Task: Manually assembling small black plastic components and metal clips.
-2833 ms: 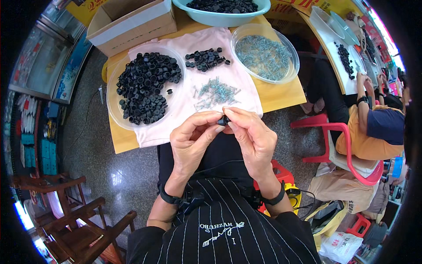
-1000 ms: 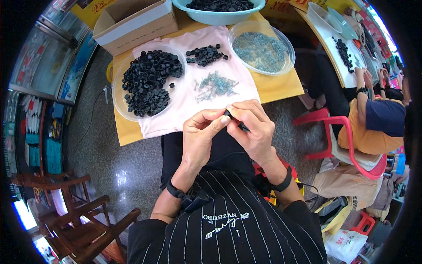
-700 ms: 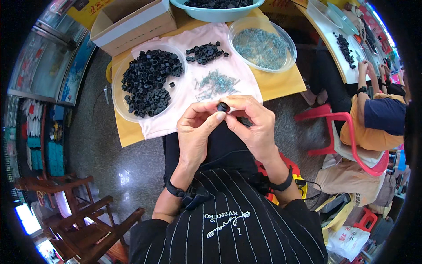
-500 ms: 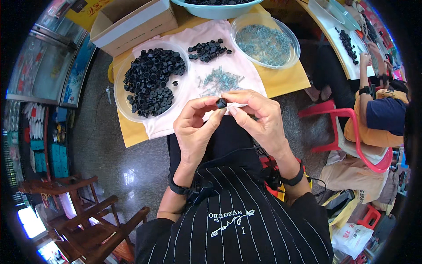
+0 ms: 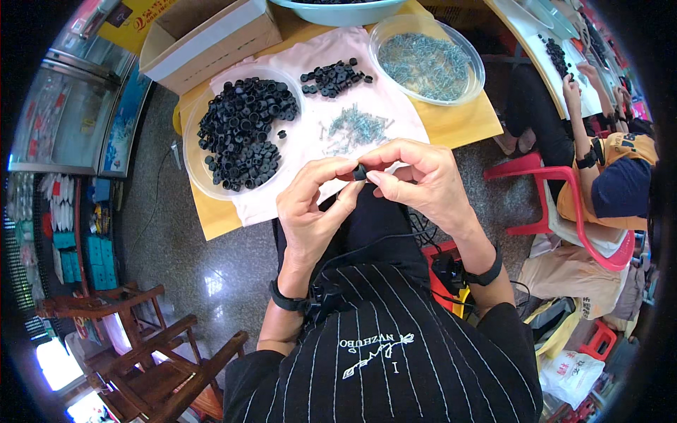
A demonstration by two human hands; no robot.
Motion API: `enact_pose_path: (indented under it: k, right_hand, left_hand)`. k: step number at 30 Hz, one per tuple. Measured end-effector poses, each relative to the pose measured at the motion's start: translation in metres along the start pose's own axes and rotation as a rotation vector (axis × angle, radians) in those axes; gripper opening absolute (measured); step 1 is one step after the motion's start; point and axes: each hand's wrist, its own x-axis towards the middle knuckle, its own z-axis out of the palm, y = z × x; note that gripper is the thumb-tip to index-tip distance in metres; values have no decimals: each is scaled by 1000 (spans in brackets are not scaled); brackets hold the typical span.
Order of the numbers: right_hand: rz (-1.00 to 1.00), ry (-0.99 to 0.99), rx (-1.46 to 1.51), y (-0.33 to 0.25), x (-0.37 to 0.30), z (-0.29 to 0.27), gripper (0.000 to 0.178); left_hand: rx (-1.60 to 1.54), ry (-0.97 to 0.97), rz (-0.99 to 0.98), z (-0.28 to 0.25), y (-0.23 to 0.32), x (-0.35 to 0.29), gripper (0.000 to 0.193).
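Note:
Between my fingertips, just in front of the near edge of the table, is a small round black plastic cap [image 5: 360, 172]. My left hand [image 5: 310, 204] pinches it from the left with thumb and index finger. My right hand [image 5: 427, 185] is closed at its right side, thumb and index finger against it. Beyond my hands a loose heap of small screws [image 5: 356, 127] lies on a pale pink cloth [image 5: 262, 209]. Farther back sits a small pile of black caps [image 5: 334, 80]. At left, a clear round tray [image 5: 189, 168] holds many more black caps.
A clear tub [image 5: 479, 83] of screws stands at the back right, by a pale blue basin [image 5: 338, 14]. An open cardboard box [image 5: 218, 53] is at the back left. Wooden chairs [image 5: 151, 381] stand lower left. Another person sits on a red plastic chair [image 5: 575, 204] at right.
A white scrap that showed between my right fingers is no longer visible. The cap has turned and shifted slightly right. The person at right has moved their arm over the other table.

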Motion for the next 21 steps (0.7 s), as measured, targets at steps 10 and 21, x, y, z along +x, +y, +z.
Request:
enact_pose_path:
  k: [10,21]
  right_hand:
    - [-244,275,-246,14,-4,27,14]
    - [-166,278,87,24,-2,30,14]
  left_hand:
    - [200,18,188,9,-1,0,33]
    - [-105,104,-18,13,-3,-6,29]
